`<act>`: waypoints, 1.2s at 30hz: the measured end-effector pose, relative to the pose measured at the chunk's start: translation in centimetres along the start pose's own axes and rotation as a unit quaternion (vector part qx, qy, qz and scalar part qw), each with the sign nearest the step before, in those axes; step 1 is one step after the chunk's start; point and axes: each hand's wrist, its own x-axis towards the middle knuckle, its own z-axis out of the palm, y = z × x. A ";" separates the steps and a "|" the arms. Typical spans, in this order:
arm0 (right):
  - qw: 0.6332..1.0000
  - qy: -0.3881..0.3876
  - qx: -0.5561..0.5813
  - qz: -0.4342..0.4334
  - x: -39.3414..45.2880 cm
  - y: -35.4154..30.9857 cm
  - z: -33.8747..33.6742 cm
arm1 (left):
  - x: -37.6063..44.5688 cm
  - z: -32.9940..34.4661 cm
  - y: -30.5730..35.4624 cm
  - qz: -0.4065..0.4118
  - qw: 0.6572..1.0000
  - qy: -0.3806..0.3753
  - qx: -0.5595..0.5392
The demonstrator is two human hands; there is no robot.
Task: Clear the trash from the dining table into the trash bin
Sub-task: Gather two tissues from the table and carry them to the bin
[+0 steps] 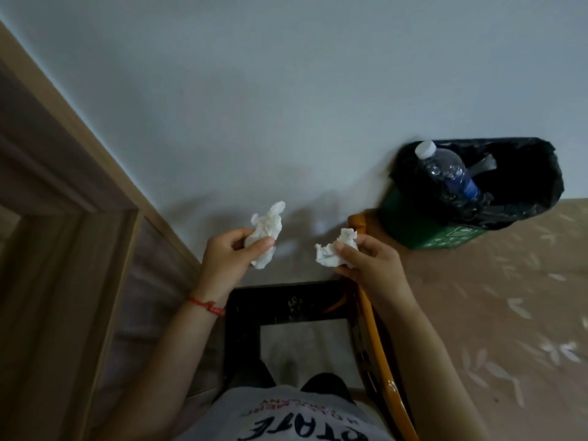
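1. A grey printed T-shirt [286,418], nearest the camera, is being seen at the bottom edge, with both forearms reaching forward from it.
2. The pale wall [286,90] is being faced, with a wooden door frame [63,186] running along its left side.
3. A patterned floor [509,297] is being shown on the right, and a black-framed stool or small table [286,303] with an orange chair back [375,345] beside it is being stood over.
4. The green trash bin [429,230], lined with a black bag [525,192], is being kept against the wall, ahead and to the right, well apart from both hands.
5. A clear plastic water bottle [445,170] is being held upright inside the bin, its white cap above the rim.
6. The left hand [229,253], with a red thread at the wrist, is being curled round one crumpled white tissue [267,230].
7. The right hand [366,262] is being closed round a second, smaller crumpled tissue [334,253].
8. The carrying step is judged to be in hand; a step rightward toward the bin, then a release over its opening beside the bottle, is being called for next.
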 end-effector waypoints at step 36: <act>0.920 0.361 0.130 -0.079 3.7 -4.0 -8.1 | 14.5 18.3 7.8 0.080 0.893 -0.442 -0.018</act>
